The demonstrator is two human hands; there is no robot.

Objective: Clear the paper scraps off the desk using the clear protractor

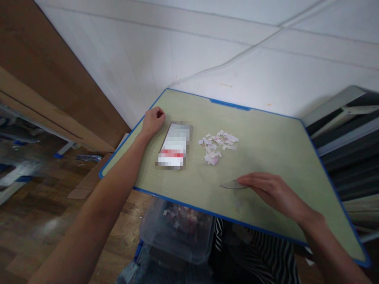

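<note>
My left hand (pixel 154 119) rests near the table's left edge, fingers curled in; whether anything is inside them is hidden. Just to its right lies a flat white packet with a red band (pixel 172 148), its print blurred out. My right hand (pixel 269 187) hovers low over the front right of the table. Between thumb and fingers it pinches a thin grey pointed tool that looks like tweezers (pixel 231 184), tip to the left. A loose pile of small pale pink and white paper scraps (pixel 211 148) lies mid-table, beyond the tool's tip.
The pale green table (pixel 275 146) has a blue rim and stands against a white wall (pixel 192 51). Below its front edge, a clear plastic bin (pixel 189 246) holds more scraps. A brown cardboard panel (pixel 59 79) rises at left; dark folded gear (pixel 352 142) leans at right.
</note>
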